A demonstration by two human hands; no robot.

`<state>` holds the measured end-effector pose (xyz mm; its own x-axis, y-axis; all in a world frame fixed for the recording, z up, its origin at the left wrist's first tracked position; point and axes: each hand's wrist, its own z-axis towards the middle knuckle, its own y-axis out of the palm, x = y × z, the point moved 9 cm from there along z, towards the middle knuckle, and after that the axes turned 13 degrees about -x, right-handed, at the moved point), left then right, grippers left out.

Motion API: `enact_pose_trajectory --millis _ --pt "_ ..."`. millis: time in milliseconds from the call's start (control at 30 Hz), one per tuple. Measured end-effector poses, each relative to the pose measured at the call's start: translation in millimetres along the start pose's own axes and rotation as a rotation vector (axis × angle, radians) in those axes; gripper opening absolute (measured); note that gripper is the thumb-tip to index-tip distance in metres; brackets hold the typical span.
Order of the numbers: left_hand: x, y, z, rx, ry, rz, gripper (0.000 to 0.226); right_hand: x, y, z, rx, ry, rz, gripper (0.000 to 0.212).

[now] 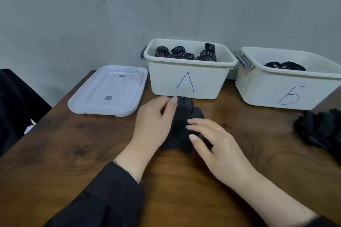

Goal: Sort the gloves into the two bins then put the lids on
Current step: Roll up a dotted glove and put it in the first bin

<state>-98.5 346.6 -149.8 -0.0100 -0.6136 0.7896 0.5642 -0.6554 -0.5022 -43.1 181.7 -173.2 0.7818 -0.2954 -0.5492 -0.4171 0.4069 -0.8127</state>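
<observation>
On the surface before us, we see two bins against the wall: bin A in the middle, bin B to its right, apart. Gloves lie in each. A lid lies flat left of bin A. Just before bin A lies a glove, our left hand on its left side, our right hand on its right. A glove pile sits at the right edge, before bin B.

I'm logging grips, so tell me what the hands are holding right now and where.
Both hands rest on one black glove lying on the table: left hand at its left edge, right hand on its right side. Nothing is lifted.
</observation>
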Motion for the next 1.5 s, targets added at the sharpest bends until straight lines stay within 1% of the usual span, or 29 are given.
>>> enact_pose_trajectory --millis 67,133,200,300,400,500,567,733,867,1000,1100,1133,1200,1267,1333,1433,1500 --pt "4 26 1 -0.200 0.006 0.194 0.037 15 -15 -7 0.059 0.021 0.013 0.031" --pt "7 46 0 -0.332 0.001 0.358 0.038 36 -27 -18 0.083 0.079 0.000 0.027" --pt "13 54 -2 -0.370 0.003 0.451 0.038 59 -41 -31 0.096 0.152 -0.009 0.024" --pt "31 61 -4 -0.338 0.053 0.517 0.039 81 -57 -50 0.091 0.222 -0.039 0.023" --pt "55 83 -12 -0.350 0.104 0.489 0.038 94 -67 -65 0.089 0.250 -0.048 0.024" --pt "75 122 -21 -0.393 0.147 0.410 0.037 104 -77 -78 0.101 0.269 -0.050 0.024" --pt "85 148 -22 -0.418 0.147 0.343 0.035 109 -86 -85 0.139 0.273 -0.056 0.023" --pt "98 200 -11 -0.443 0.074 0.248 0.036 118 -118 -112 0.323 0.268 -0.126 0.019" --pt "110 228 -6 -0.473 0.083 0.240 0.037 133 -148 -138 0.510 0.257 -0.264 0.015" --pt "114 240 -6 -0.526 0.127 0.254 0.037 161 -176 -161 0.663 0.370 -0.346 0.019" --pt "110 239 -5 -0.529 0.130 0.255 0.037 174 -206 -168 0.696 0.412 -0.434 0.022" --pt "110 239 -4 -0.531 0.132 0.254 0.037 180 -219 -167 0.680 0.426 -0.447 0.023" --pt "110 239 -4 -0.535 0.131 0.247 0.037 199 -246 -160 0.581 0.524 -0.410 0.028" --pt "109 239 -4 -0.536 0.131 0.242 0.037 226 -267 -149 0.414 0.677 -0.394 0.034" --pt "110 238 -3 -0.537 0.133 0.237 0.037 253 -279 -140 0.226 0.803 -0.441 0.038" --pt "108 237 -2 -0.532 0.131 0.222 0.036 285 -287 -130 -0.018 0.910 -0.424 0.044" --pt "105 235 0 -0.519 0.128 0.219 0.036 295 -285 -123 -0.156 0.931 -0.416 0.049"
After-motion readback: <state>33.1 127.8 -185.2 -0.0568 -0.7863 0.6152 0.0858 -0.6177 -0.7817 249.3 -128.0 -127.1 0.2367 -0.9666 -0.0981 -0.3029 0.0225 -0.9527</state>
